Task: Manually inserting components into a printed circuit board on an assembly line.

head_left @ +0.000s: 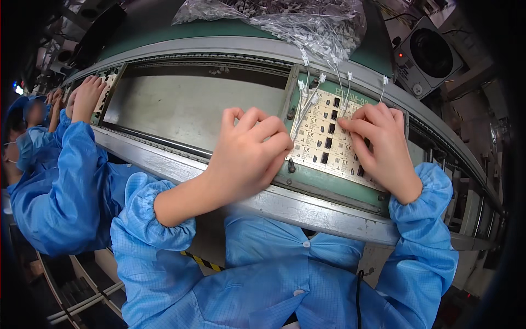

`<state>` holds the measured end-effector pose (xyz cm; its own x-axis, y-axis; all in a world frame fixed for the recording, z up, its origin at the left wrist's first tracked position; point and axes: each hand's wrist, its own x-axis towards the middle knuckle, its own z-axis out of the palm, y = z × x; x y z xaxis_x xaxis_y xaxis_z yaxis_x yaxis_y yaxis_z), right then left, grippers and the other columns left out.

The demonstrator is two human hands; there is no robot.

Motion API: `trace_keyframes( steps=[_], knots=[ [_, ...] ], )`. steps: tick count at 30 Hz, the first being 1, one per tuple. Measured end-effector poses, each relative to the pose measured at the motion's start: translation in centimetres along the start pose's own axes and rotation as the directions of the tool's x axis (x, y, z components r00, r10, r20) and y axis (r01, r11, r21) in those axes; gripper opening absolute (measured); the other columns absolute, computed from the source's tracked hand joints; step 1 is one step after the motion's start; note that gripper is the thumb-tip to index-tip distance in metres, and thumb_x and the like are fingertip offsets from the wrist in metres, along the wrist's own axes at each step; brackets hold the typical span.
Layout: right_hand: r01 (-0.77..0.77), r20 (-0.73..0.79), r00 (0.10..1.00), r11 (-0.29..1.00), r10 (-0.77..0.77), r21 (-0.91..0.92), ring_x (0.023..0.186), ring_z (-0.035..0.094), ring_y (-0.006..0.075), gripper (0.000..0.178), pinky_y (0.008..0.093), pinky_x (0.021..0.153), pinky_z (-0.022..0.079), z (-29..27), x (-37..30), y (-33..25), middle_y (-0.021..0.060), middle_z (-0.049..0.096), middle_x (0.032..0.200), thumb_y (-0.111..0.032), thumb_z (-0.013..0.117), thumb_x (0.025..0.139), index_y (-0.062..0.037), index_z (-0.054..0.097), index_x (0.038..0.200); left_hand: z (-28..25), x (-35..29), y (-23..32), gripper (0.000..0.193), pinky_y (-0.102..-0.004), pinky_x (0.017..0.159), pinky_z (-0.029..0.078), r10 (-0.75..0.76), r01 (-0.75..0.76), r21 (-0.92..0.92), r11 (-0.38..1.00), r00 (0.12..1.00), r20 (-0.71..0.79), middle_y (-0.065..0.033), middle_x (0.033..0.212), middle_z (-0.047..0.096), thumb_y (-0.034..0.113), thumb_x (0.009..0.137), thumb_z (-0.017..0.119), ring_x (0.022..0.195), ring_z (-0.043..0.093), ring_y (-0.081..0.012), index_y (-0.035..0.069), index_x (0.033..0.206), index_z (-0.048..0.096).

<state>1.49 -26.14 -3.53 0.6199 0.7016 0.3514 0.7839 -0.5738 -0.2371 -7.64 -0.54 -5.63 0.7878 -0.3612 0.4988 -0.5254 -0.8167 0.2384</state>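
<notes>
A pale panel of circuit boards (315, 148) with a row of black components lies in a green carrier (323, 183) in front of me. Over its right part my right hand (383, 148) has thumb and forefinger pinched together by the black components; what they hold is hidden. My left hand (252, 151) is closed, fingers curled, at the panel's left edge; its fingertips face away, so I cannot make out what is in it. White wires with white connectors (322, 78) lie along the left of the panel, close to my left hand, and others cross its far edge.
A metal-railed conveyor (350, 219) runs across in front of me. Beyond it lies a clear plastic bag (285, 22) full of white wires. A boxy device with a round black front (430, 55) stands at far right. A co-worker's blue sleeve (71, 170) is on my left.
</notes>
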Motion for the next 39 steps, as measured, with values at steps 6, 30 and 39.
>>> trace_keyframes(
  steps=[6,30,39],
  knots=[
    [0.047,-0.025,0.999,0.979,-0.043,0.197,0.089,0.061,0.0311,0.018,0.0415,0.080,0.049,-0.5,7.0,3.6,0.0127,0.062,0.093,-0.013,0.061,0.088,-0.0027,0.072,0.099,-0.1,-0.2,0.4,0.016,-0.0416,0.088,0.035,-0.018,0.018,-0.002,1.000,1.000,0.008,0.0029,0.092,0.063,0.004,0.073,0.074,0.095,0.058,-0.0217,0.014,0.085,0.069],
    [-0.009,-0.240,0.839,0.452,0.489,0.892,0.076,0.070,0.0199,0.014,0.0339,0.068,0.052,-3.4,27.9,11.4,0.0092,0.072,0.086,-0.012,0.062,0.091,-0.0006,0.070,0.092,-1.8,-0.2,0.9,0.028,-0.0447,0.090,0.038,0.155,-0.165,0.080,0.983,0.980,0.125,-0.0025,0.101,0.059,0.007,0.069,0.068,0.109,0.054,-0.0245,0.009,0.096,0.070],
    [0.169,-0.249,0.905,0.244,0.346,0.955,0.096,0.068,0.0194,0.014,0.0348,0.085,0.049,-6.3,25.5,7.4,0.0080,0.072,0.095,-0.014,0.061,0.091,-0.0063,0.068,0.101,-4.6,6.0,-4.7,0.018,-0.0409,0.098,0.042,0.043,-0.036,-0.041,0.999,0.980,0.193,-0.0063,0.104,0.067,0.010,0.086,0.065,0.105,0.059,-0.0279,0.009,0.102,0.074]
  ],
)
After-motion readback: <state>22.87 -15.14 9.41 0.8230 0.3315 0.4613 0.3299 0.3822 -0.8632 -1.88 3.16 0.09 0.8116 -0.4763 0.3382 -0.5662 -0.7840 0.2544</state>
